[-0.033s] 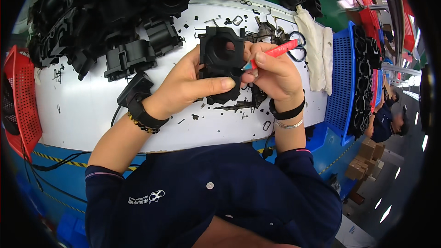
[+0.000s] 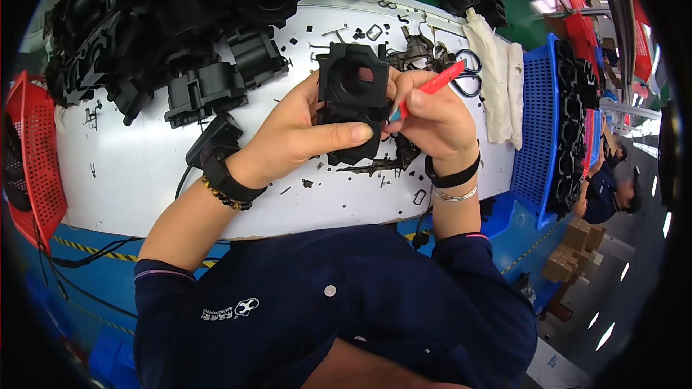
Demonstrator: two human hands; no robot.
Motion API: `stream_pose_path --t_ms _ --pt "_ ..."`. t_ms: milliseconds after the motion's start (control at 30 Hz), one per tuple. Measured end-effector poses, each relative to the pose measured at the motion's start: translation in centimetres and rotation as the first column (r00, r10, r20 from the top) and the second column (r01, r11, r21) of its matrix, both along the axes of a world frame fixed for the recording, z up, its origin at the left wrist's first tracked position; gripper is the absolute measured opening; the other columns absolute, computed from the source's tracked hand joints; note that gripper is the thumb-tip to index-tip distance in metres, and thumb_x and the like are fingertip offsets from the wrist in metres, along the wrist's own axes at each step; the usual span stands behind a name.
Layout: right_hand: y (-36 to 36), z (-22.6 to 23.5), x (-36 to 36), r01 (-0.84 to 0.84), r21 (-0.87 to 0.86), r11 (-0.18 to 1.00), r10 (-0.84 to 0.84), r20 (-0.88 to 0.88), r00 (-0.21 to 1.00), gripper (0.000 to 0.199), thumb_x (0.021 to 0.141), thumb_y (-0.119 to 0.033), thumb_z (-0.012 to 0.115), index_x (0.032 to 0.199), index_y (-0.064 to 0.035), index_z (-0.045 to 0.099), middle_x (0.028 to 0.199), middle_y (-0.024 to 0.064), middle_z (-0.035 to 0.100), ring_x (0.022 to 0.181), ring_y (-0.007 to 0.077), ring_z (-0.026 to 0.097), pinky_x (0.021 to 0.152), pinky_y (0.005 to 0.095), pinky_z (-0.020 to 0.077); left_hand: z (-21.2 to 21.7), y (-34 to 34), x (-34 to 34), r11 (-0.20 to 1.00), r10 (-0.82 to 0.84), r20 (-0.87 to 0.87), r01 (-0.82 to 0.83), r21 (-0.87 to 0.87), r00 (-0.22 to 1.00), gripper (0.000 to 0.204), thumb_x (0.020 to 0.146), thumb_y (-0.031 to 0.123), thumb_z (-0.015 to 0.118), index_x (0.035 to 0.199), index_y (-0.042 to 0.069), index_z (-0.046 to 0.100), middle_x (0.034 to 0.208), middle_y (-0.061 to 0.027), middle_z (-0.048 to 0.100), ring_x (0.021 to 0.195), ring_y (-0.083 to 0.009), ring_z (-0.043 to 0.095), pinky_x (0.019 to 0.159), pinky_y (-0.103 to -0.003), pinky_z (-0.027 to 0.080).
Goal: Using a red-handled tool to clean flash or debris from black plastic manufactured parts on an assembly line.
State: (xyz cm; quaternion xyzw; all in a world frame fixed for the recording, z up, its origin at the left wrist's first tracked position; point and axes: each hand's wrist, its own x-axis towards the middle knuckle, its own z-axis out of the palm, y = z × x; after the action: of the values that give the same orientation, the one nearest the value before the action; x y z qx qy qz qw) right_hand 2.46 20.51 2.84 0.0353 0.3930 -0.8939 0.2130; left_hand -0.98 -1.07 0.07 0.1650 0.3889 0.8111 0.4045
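Black housing: the blocky piece [image 2: 346,110] is held up over the table [image 2: 122,180] in front of the person's chest, its round opening toward the far end.
Handling: it looks like moulded plastic, so I'd judge it stiff and fairly light, with little give; the matt faces probably don't slip much, though thin rims and corners may chip or scratch.
Best hold: the solid outer walls below the opening, thumb on the near face, clear of the right edge.
Left hand: closed around the housing's left side [image 2: 297,126], thumb laid flat across the lower face; the fingertips behind are mostly hidden from me.
Right hand: curled in a pinch [image 2: 441,117] on a slim red tool [image 2: 441,80], its bluish lower end close by the housing's right edge (whether the tip touches, I can't tell).
Just beyond: small black scraps and scissors [image 2: 476,74] on the table, a pale cloth [image 2: 491,75] to their right.
Far left: two more housings [image 2: 205,92] before a dark heap of parts [image 2: 173,11].
Flanks: a red basket [image 2: 45,166] at left, a blue basket [image 2: 532,112] at right.
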Motion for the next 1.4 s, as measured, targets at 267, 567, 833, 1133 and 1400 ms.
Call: stream_pose_path --t_ms 267,567,833,1133,1400 --pt "0.0 0.2 0.1 0.099 -0.052 0.994 -0.109 -0.238 0.965 0.017 0.095 -0.017 0.063 0.088 -0.0017 0.060 0.096 0.0121 0.060 0.084 0.0212 0.064 0.077 0.0339 0.0535 0.2 0.1 -0.2 0.999 0.039 0.031 -0.040 0.034 0.999 0.051 0.090 0.008 0.067 0.133 -0.002 0.042 0.120 -0.0182 0.062 0.108 -0.0253 0.066 0.096 -0.038 0.052" --pt "-0.6 0.5 0.0 0.739 0.546 0.394 -0.206 -0.731 0.650 0.015 0.085 -0.006 0.074 0.097 0.0013 0.070 0.115 0.0152 0.066 0.107 0.0203 0.061 0.091 0.0307 0.0492 0.5 -0.2 0.3 0.995 0.089 0.040 -0.090 0.042 0.995 0.054 0.089 0.017 0.069 0.132 -0.002 0.044 0.119 -0.0133 0.061 0.104 -0.0211 0.063 0.087 -0.031 0.052" --pt "-1.0 0.7 0.6 0.681 0.511 0.525 -0.175 -0.718 0.674 0.015 0.083 -0.002 0.074 0.098 -0.0002 0.073 0.103 0.0093 0.067 0.096 0.0173 0.061 0.086 0.0277 0.0476 0.4 -0.2 0.3 0.985 0.115 -0.158 -0.133 -0.113 0.981 0.065 0.083 0.020 0.079 0.132 0.001 0.041 0.110 -0.0098 0.062 0.096 -0.0142 0.062 0.083 -0.028 0.052" --pt "-0.6 1.1 0.8 0.711 0.492 0.502 -0.133 -0.769 0.626 0.018 0.084 -0.008 0.074 0.099 0.0023 0.072 0.114 0.0156 0.066 0.104 0.0221 0.062 0.092 0.0318 0.0484 1.5 0.0 0.2 0.953 0.211 -0.179 -0.243 -0.179 0.961 0.068 0.077 0.014 0.083 0.134 -0.001 0.048 0.118 -0.0068 0.060 0.108 -0.0128 0.057 0.095 -0.028 0.047" --pt "-0.7 0.9 0.5 0.536 0.387 0.750 -0.176 -0.665 0.726 0.021 0.086 -0.008 0.071 0.103 0.0049 0.068 0.120 0.0236 0.064 0.109 0.0300 0.065 0.097 0.0396 0.0509 0.6 0.2 0.4 0.909 0.237 -0.442 -0.359 -0.214 0.865 0.073 0.071 0.016 0.087 0.133 0.002 0.051 0.117 -0.0073 0.062 0.107 -0.0145 0.058 0.095 -0.029 0.047"
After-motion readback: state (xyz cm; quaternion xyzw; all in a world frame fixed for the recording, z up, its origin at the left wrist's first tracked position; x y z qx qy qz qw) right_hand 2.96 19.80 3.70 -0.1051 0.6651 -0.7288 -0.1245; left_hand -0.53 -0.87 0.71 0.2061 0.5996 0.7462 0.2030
